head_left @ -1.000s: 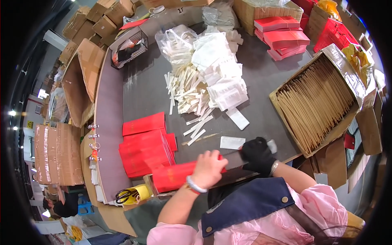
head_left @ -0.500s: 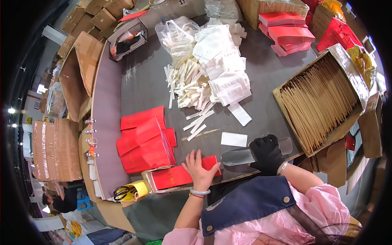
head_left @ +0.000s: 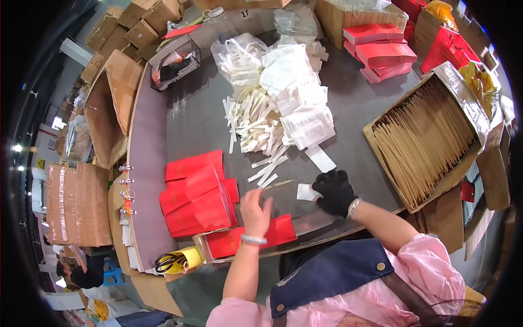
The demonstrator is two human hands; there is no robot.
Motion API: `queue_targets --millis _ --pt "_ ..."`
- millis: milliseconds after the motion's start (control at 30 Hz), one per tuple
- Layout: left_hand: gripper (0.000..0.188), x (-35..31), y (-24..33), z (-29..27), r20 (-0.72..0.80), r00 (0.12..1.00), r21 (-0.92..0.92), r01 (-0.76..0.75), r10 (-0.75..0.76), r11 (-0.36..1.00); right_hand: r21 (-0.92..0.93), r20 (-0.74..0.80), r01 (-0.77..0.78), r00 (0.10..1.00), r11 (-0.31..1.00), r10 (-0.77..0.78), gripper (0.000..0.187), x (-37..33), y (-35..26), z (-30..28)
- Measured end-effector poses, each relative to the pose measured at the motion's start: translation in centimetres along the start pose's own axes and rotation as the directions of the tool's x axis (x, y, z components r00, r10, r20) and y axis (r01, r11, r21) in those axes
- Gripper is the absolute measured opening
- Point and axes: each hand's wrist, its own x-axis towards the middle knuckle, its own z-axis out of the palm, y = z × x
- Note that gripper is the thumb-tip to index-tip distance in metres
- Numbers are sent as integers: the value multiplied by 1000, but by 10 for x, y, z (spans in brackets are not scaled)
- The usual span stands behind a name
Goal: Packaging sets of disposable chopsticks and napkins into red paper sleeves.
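My left hand (head_left: 256, 215), bare with a bracelet at the wrist, is open above the red envelopes (head_left: 224, 243) in a shallow cardboard box at the table's near edge. Its thumb and fingers are apart and hold nothing. My right hand, in a black glove (head_left: 336, 196), has its fingers closed on the right end of a small white paper slip (head_left: 306, 192). Part of the slip is hidden under the glove. A see-through plastic piece (head_left: 316, 220) lies just nearer to me. More red envelopes (head_left: 197, 199) lie fanned out left of my left hand.
White paper packets (head_left: 297, 87) and loose white strips (head_left: 253, 122) are heaped mid-table. On the right stands a carton (head_left: 372, 133) packed with brown cards. Red stacks (head_left: 384, 52) sit far right, a wire basket (head_left: 182, 68) far left, and a yellow holder with scissors (head_left: 188, 260) near left.
My right hand has moved off the see-through plastic piece, leftward and away from me, onto the white slip. My left hand has lifted off the red envelopes and shifted slightly left. The view has moved slightly.
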Motion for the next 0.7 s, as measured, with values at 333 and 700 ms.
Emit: queue_targets --millis 333,700 --pt "7 36 -12 24 56 956 281 -292 288 914 287 -384 -111 897 952 220 32 -40 81 -62" --pt "23 31 63 80 306 929 191 -275 209 942 -26 -276 -795 589 606 760 29 -155 221 -107"
